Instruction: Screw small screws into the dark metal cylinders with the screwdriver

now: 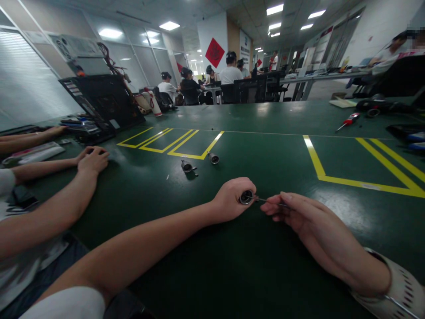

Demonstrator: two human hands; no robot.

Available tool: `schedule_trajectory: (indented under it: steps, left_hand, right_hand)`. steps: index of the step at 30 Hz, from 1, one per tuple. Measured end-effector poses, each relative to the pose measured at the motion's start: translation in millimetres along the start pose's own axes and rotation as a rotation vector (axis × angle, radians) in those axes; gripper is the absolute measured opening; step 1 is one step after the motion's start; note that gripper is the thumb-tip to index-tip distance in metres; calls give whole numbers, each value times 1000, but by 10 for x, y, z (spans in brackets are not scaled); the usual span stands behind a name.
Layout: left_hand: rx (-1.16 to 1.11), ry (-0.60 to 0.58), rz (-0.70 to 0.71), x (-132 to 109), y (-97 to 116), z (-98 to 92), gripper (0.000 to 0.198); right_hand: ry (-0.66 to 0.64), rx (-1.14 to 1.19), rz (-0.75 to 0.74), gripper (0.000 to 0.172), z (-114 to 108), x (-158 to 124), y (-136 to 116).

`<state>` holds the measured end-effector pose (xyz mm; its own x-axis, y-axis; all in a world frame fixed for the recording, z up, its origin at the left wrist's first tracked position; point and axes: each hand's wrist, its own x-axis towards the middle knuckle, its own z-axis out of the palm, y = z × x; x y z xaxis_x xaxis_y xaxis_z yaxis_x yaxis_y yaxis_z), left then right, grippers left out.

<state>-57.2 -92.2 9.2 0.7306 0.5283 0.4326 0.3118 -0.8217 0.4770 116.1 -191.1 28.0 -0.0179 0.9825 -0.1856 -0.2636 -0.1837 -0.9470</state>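
- A pale perforated strap (pixel 403 283) is worn on the right wrist, above the dark green counter (pixel 212 261).
- A thin rod (pixel 263 200) is pinched between the fingers of the right hand (pixel 303 219), and its end is brought to the rim of a round metal part (pixel 246 197); whether the two touch cannot be told.
- That part is held just over the counter in the left hand (pixel 229 201), its fingers wrapped around it and its hollow mouth turned toward the camera.
- To the left, a co-worker's hands (pixel 94 158) are held together over the counter.
- Beyond the left hand, two similar metal parts, one (pixel 187 166) with small pieces (pixel 195 168) beside it and one (pixel 214 158) near yellow tape (pixel 186 155), are seen lying.
- Farther right, a red-handled screwdriver (pixel 351 118) is laid down.
- In the background, people (pixel 230 71) are seated.
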Motion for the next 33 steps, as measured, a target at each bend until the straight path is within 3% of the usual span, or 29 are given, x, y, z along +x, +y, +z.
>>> schedule_trajectory:
  steps: [6, 9, 14, 18, 22, 26, 33]
  left_hand:
    - [195, -36, -56, -6, 1, 15, 6]
    - [287, -45, -74, -14, 18, 19, 6]
    - [321, -108, -66, -22, 64, -10, 7]
    - [197, -48, -59, -17, 47, -12, 6]
    - [71, 14, -91, 8, 8, 9, 13]
    - [55, 28, -110, 26, -10, 18, 13]
    - [252, -69, -113, -3, 22, 5, 7]
  right_hand:
    - [-37, -640, -347, 22, 87, -86, -55]
    - [-92, -745, -460, 20, 126, -112, -57]
    - [-55, -525, -213, 25, 68, -68, -56]
    - [-19, -96, -13, 27, 18, -3, -28]
    - [-22, 97, 51, 24, 17, 39, 6]
    - [5, 82, 38, 26, 37, 30, -4]
    - [-16, -266, -104, 28, 73, -22, -34]
